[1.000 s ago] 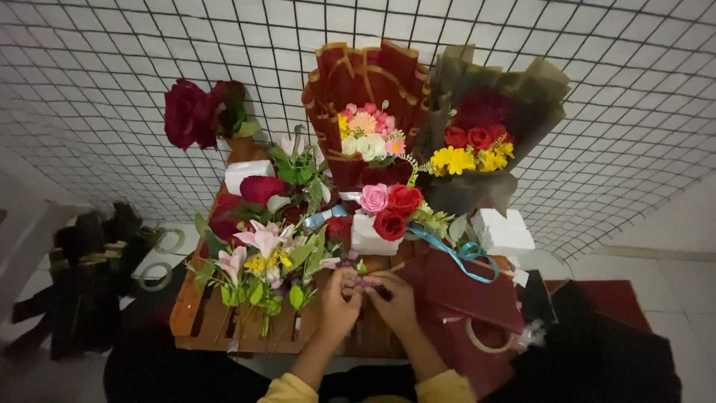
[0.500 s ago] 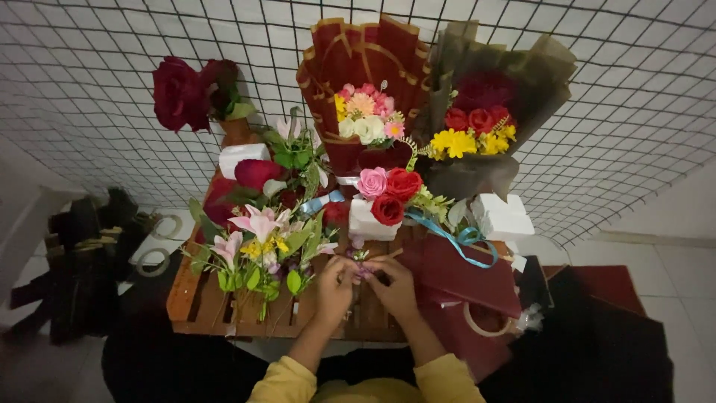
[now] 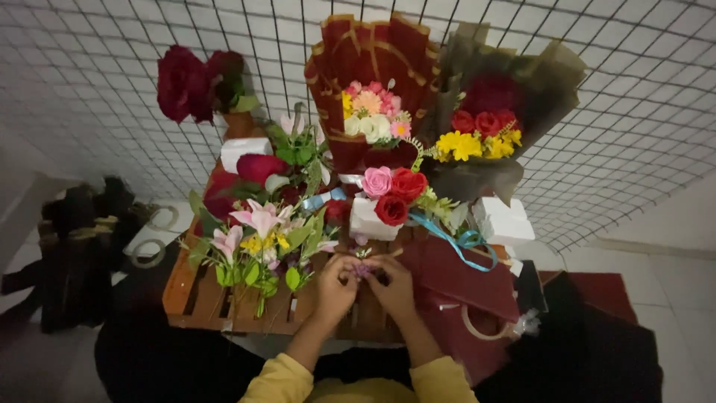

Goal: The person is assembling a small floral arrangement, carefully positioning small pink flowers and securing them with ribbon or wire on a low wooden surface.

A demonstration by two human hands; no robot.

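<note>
Both my left hand (image 3: 335, 287) and right hand (image 3: 391, 283) have a pinching grip on a tiny purple flower sprig (image 3: 363, 269), near edge of the wooden crate (image 3: 201, 295), just right of the lilies (image 3: 257, 231).

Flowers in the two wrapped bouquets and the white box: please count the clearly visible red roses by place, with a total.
Dark-wrapped bouquet: 3 red roses
White box: 2 red roses
Red-wrapped bouquet: 0
Total: 5

The left hand and right hand meet around a small purple sprig.
</note>
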